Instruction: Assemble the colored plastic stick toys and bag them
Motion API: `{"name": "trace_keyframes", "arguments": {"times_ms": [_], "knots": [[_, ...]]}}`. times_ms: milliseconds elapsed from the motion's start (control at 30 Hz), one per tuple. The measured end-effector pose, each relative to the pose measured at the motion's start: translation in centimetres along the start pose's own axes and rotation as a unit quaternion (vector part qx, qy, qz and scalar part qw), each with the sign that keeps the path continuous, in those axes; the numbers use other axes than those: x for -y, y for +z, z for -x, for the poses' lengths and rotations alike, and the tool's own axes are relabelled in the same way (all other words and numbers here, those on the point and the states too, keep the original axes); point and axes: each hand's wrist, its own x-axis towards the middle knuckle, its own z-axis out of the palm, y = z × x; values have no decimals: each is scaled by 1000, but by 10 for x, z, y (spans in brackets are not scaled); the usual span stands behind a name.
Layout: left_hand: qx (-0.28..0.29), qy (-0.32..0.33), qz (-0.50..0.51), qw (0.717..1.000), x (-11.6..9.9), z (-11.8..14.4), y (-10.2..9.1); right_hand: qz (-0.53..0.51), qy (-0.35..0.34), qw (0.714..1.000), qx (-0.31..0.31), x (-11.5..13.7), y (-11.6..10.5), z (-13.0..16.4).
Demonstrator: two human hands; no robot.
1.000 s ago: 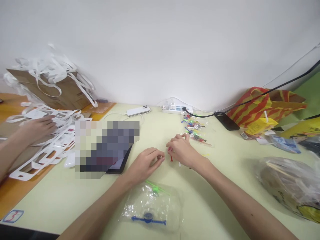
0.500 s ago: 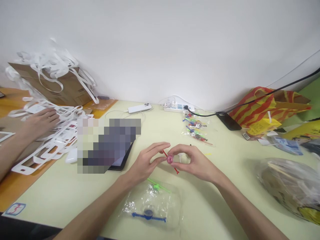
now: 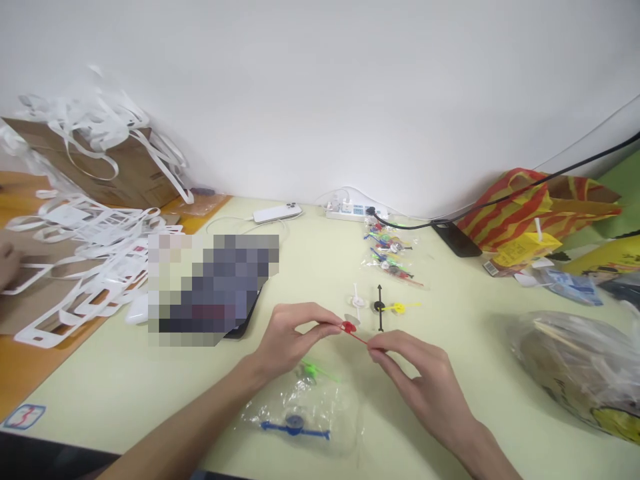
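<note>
My left hand (image 3: 293,337) and my right hand (image 3: 417,380) hold a small red plastic spinner (image 3: 350,329) between their fingertips, just above the pale green table (image 3: 450,300). The left fingers pinch its hub end and the right fingers pinch the thin red rod. Just beyond it lie a white spinner (image 3: 357,301), a black spinner (image 3: 379,307) and a yellow spinner (image 3: 400,307). Under my hands a clear plastic bag (image 3: 305,407) holds a green piece and a blue spinner (image 3: 295,427).
More bagged coloured spinners (image 3: 390,257) lie further back, near a power strip (image 3: 350,213) and a white phone (image 3: 277,213). A tablet (image 3: 240,320) sits left of centre. White cut-out frames (image 3: 85,260) and a brown paper bag (image 3: 75,167) fill the left. Crumpled bags (image 3: 580,367) lie right. Another person's hand (image 3: 7,263) shows at the far left edge.
My hands moved nearer to me with the red spinner, the right one now gripping its rod. White, black and yellow spinners lie uncovered. The other person's hand drew back to the left.
</note>
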Motion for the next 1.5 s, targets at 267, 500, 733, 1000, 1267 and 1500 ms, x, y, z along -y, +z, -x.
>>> {"name": "trace_keyframes", "arguments": {"times_ms": [267, 500, 733, 1000, 1267, 1500], "knots": [[83, 44, 26, 995, -9, 3, 9, 72, 18, 994, -74, 2, -6, 30], [237, -57, -120, 963, -6, -10, -3, 172, -38, 984, -33, -1, -41, 65], [328, -103, -150, 927, 0, -7, 1, 203, -70, 976, 49, -3, -14, 78], [342, -102, -127, 925, 4, -6, 0, 153, -87, 984, 27, 10, 40, 56], [345, -103, -135, 923, 3, -6, 2, 141, -88, 986, 23, 12, 67, 43], [328, -120, -114, 930, 6, -4, 3, 128, -37, 984, 117, 19, 62, 23]]}}
